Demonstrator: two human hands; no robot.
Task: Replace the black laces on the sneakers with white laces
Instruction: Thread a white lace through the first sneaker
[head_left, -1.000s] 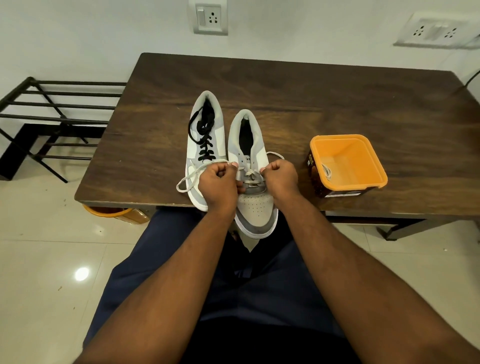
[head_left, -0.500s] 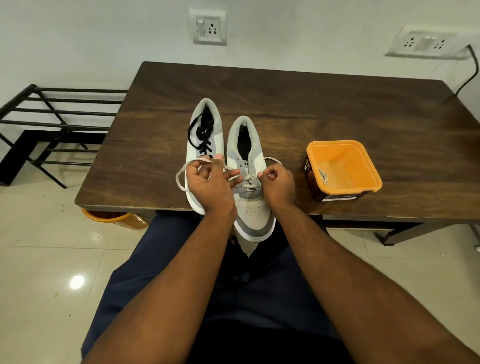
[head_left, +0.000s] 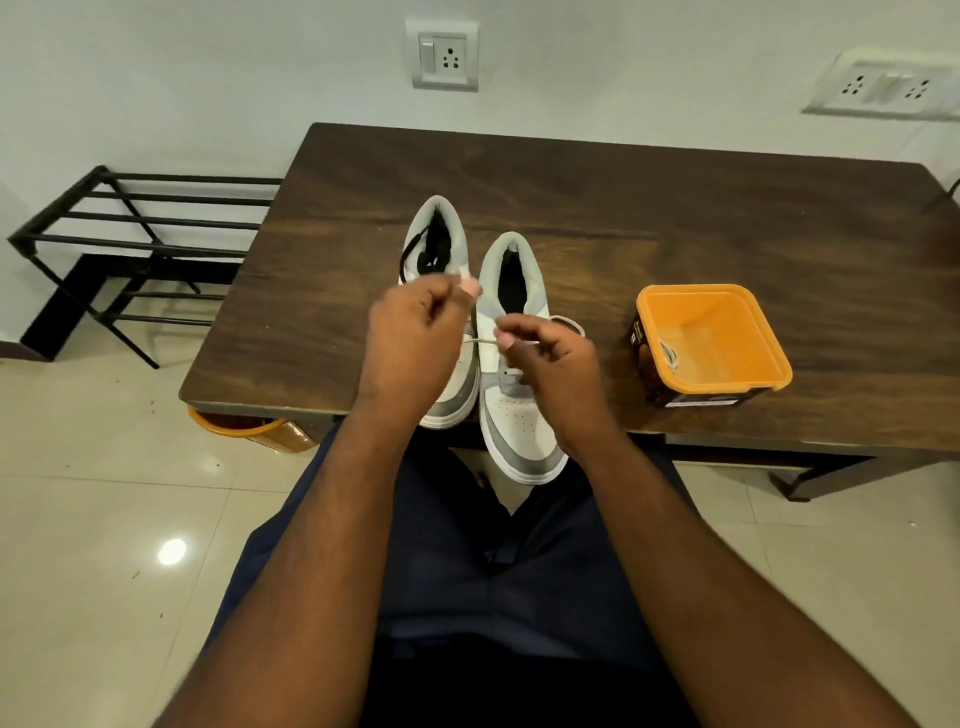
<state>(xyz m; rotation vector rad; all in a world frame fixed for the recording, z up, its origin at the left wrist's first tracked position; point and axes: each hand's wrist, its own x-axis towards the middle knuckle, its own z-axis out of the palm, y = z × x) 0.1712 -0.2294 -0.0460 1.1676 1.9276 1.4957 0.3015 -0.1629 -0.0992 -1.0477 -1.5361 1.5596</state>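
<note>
Two white and grey sneakers stand side by side at the near edge of the wooden table (head_left: 675, 218). The left sneaker (head_left: 441, 244) carries a black lace (head_left: 410, 249) near its collar. The right sneaker (head_left: 519, 415) has a white lace (head_left: 480, 340) through its lower eyelets, and its toe overhangs the table edge. My left hand (head_left: 415, 343) is raised over the left sneaker and pinches one end of the white lace. My right hand (head_left: 550, 364) hovers above the right sneaker and pinches the lace near the eyelets.
An orange tub (head_left: 711, 343) with another white lace inside stands to the right of the sneakers. A black metal rack (head_left: 140, 244) is on the floor at the left. An orange bucket (head_left: 244, 428) sits under the table's near left corner.
My left hand has risen and moved away from the table edge, drawing the white lace up. My right hand has lifted slightly off the right sneaker.
</note>
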